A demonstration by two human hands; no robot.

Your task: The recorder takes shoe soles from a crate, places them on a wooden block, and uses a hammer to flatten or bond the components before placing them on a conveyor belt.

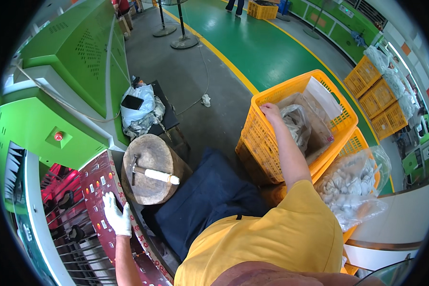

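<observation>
At left on my remote feed, a green machine (26, 126) bearing a red button (58, 136); beyond it, a black phone (132, 102) on a pale bag (147, 109). Farther off I see two round-based stands (184, 42), a green walkway (267, 57) edged in yellow and, at right, stacked yellow crates (379, 101).

Bright, fairly even light fills the scene. Pale reflections shine on the green floor (271, 52) toward one o'clock, and glare speckles the plastic bag (355, 209) toward four. The lower side of the crate (262, 148) sinks into shade, and the dark trousers (209, 200) near six o'clock lose detail. Fisheye distortion bends the yellow line (231, 66) near twelve; black vignetting rings the rim, where distant things look soft.
</observation>
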